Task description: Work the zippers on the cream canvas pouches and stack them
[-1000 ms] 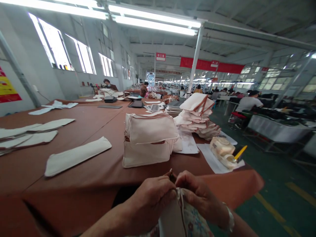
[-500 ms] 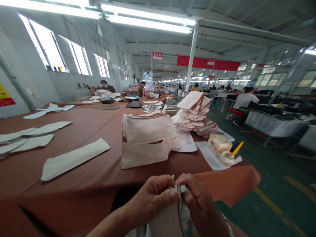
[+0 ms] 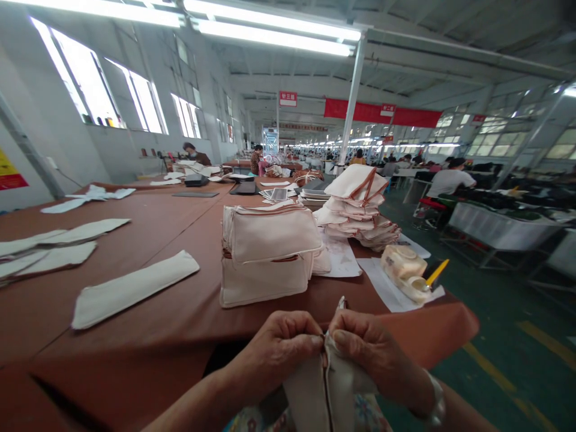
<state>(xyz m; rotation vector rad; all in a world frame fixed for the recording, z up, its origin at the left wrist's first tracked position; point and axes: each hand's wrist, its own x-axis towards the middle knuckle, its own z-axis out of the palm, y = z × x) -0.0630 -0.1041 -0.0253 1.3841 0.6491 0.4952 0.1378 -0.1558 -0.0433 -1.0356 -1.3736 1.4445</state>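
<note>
Low in the view, just off the table's front edge, my left hand (image 3: 288, 339) and my right hand (image 3: 371, 348) pinch the edges of a cream fabric piece (image 3: 308, 390). A dark seam runs down the middle of the piece between them, and its narrow tip pokes up past my right fingers. Both hands are closed, fingertips almost meeting. Beyond them on the table stands a stack of cream fabric pieces (image 3: 270, 240) with brown edging. To its left lies a single long cream strip (image 3: 135, 291).
The brown-covered table (image 3: 180, 336) spreads left and ahead. Right of the stack are a pile of cream pieces with brown trim (image 3: 355, 204) and a glue container (image 3: 402, 267) with a yellow-handled tool (image 3: 436, 274) on white paper. More strips (image 3: 58, 246) lie left. People sit farther off.
My right hand has moved slightly right and turned, showing more of its wrist. The fabric has opened out lower down and its tip now sticks up higher.
</note>
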